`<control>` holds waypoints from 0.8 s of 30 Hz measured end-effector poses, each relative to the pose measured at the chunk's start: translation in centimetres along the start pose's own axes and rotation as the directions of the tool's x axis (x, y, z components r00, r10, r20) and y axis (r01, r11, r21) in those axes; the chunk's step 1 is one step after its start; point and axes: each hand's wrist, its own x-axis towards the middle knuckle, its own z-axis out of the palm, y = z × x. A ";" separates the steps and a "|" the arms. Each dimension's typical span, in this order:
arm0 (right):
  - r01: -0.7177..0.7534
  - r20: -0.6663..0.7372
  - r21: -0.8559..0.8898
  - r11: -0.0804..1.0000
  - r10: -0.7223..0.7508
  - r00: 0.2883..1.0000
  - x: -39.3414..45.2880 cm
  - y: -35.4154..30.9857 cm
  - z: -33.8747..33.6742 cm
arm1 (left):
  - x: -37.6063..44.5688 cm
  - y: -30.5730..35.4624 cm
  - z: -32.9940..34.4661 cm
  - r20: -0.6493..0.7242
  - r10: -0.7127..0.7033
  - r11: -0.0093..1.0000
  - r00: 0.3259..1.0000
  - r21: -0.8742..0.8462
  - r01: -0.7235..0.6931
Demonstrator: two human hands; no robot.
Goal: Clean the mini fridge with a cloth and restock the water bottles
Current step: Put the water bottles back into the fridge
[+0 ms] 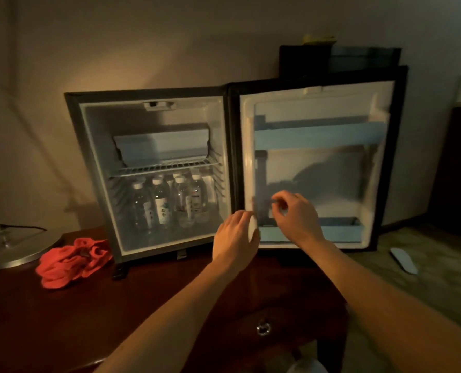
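Note:
The black mini fridge (89,162) stands open on a dark wooden table, its door (318,179) swung flat to the right. Several water bottles (162,203) with white caps stand on the fridge floor under a wire shelf (164,166). A crumpled red cloth (70,261) lies on the table to the left of the fridge. My left hand (234,238) rests with curved fingers against the lower left rim of the door liner and holds nothing. My right hand (295,214) pinches the end of a thin dark rail (261,201) on the inside of the door, above the lower blue door shelf (339,232).
A round metal lamp base (22,251) with a cord stands at the table's left edge. The table (116,319) has a drawer with a ring pull (263,328). A white slipper (404,261) lies on the carpet to the right. A dark box (339,60) sits behind the fridge.

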 end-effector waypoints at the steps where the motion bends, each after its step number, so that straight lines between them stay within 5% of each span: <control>1: -0.018 -0.031 -0.026 1.000 0.017 0.999 -0.2 1.2 -1.4 | 0.2 1.4 0.7 0.004 0.022 1.000 1.000 -0.011 -0.022; 6: -0.163 -0.179 -0.075 0.984 0.148 0.973 -1.3 8.4 -7.7 | 1.7 7.4 4.4 0.066 0.133 0.991 0.989 -0.012 -0.132; 14: -0.209 -0.200 -0.091 0.974 0.188 0.962 -1.3 17.0 -14.0 | 5.0 15.4 9.6 0.137 0.154 0.986 0.979 -0.089 -0.143; 24: -0.350 0.094 0.147 0.925 0.340 0.936 2.0 20.2 -12.8 | 6.8 17.2 14.0 0.407 0.044 0.997 0.912 0.045 -0.069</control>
